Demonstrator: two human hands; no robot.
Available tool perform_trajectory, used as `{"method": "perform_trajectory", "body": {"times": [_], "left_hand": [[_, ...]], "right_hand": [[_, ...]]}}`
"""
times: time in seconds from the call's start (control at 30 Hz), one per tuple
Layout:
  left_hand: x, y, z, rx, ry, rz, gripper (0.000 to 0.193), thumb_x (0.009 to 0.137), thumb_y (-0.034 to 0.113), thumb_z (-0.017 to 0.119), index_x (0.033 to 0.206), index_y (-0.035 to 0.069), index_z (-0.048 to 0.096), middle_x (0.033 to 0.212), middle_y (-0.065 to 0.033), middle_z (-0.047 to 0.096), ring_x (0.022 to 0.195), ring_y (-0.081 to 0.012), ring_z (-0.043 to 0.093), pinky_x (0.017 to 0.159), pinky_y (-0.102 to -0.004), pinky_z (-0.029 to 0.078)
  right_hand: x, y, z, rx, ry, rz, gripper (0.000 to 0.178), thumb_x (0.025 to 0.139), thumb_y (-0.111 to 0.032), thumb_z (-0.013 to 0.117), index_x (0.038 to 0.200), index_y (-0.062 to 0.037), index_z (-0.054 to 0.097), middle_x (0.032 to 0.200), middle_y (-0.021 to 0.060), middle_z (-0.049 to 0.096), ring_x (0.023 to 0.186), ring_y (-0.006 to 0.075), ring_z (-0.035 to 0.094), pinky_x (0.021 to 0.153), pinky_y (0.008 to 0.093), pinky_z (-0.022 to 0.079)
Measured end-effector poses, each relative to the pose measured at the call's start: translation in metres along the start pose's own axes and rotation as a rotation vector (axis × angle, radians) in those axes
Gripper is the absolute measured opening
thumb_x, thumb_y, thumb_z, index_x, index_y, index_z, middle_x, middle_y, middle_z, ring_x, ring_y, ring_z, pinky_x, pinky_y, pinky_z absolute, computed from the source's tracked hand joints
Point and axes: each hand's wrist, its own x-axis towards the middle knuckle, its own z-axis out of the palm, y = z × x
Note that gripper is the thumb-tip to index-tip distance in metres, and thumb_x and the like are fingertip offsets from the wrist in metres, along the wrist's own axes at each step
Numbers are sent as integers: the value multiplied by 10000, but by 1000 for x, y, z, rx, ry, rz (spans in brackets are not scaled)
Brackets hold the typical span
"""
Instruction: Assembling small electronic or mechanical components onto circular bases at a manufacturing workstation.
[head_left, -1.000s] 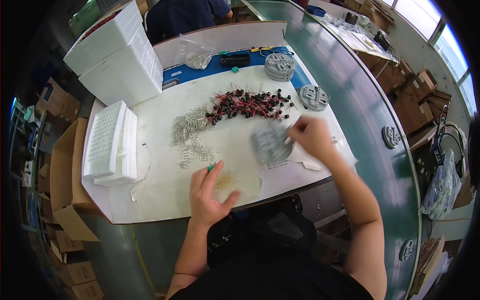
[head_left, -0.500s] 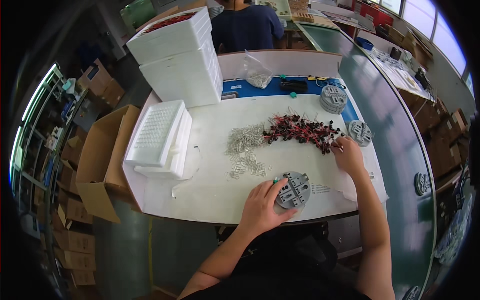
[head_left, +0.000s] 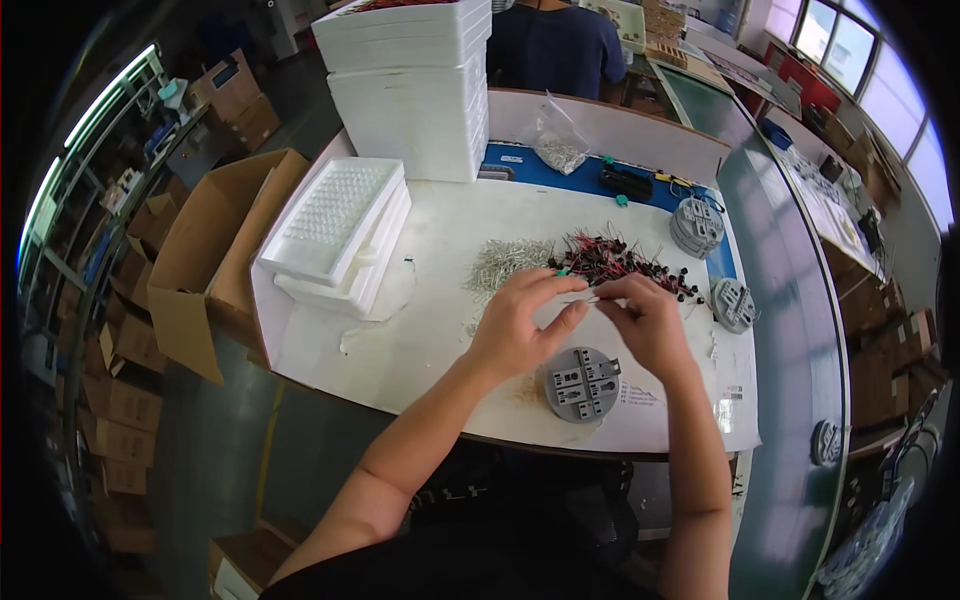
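Between the fingertips of the two hands, a thin pale wire-like piece (head_left: 589,299), too small to name more exactly. At its right end, the right hand (head_left: 648,322), with thumb and fingers pressed together on it. At its left end, the left hand (head_left: 522,322), with thumb and forefinger close around the piece, a narrow gap visible between their tips; impossible to tell whether truly pinching it. At a left fingertip, a small green piece (head_left: 562,272).

Nearer to the body, below the hands and between the forearms, a round grey slotted base (head_left: 583,383), lying flat on the white paper (head_left: 440,345), apart from both hands.

Just beyond the fingers, a heap of small black parts with red wires (head_left: 640,262); touching it on the left, a heap of clear, silvery small pieces (head_left: 500,262). Farther right, a stack of grey bases (head_left: 697,228) and, near to it, another grey base (head_left: 735,305). At the far edge, on a blue mat (head_left: 583,180), a clear plastic bag (head_left: 560,148) and a black case (head_left: 625,182). On the left, white foam trays (head_left: 335,220); behind them, tall white foam boxes (head_left: 410,115).
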Motion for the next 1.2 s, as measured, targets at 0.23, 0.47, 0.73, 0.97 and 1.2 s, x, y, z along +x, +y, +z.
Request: {"method": "perform_trajectory", "body": {"times": [0.23, 0.47, 0.73, 0.97, 1.2], "left_hand": [[-18, -27, 3, -326, -178, -380, 229, 998, 161, 753, 1151, -10, 762, 968, -63, 765, 841, -109, 705, 771, -269, 571], [-20, -35, -2, -548, -287, -540, 214, 989, 121, 758, 1147, -23, 765, 940, -49, 771, 806, -86, 708, 736, -239, 575], [-19, -22, -1, -444, -317, -486, 188, 978, 83, 759, 1121, -38, 764, 934, -62, 771, 781, -81, 708, 704, -239, 577], [-24, -30, 11, -698, -235, -591, 163, 977, 83, 751, 1081, -42, 762, 833, -15, 733, 695, -51, 647, 631, -228, 525], [-21, -23, -1, -692, -263, -556, 144, 993, 93, 730, 1050, -39, 747, 819, 14, 699, 696, -20, 603, 619, -212, 493]], "right_hand": [[-13, 23, 40, 126, 33, -170, 225, 816, 29, 836, 1014, -38, 752, 936, 60, 719, 664, 121, 607, 579, 261, 482], [-20, 22, 42, 123, 38, -232, 233, 799, 41, 837, 1003, -37, 756, 971, 71, 732, 707, 146, 655, 605, 269, 515], [-20, 26, 35, 89, 18, -268, 264, 814, 31, 826, 1059, -52, 776, 992, 97, 735, 789, 221, 716, 650, 321, 569], [-20, 25, 30, 256, -35, -119, 255, 803, 90, 803, 1029, -26, 776, 986, 86, 707, 820, 160, 669, 681, 264, 522], [-15, 21, 30, 313, -94, -88, 231, 832, 89, 772, 1032, -17, 733, 1034, 74, 682, 807, 134, 628, 694, 247, 496]]}}
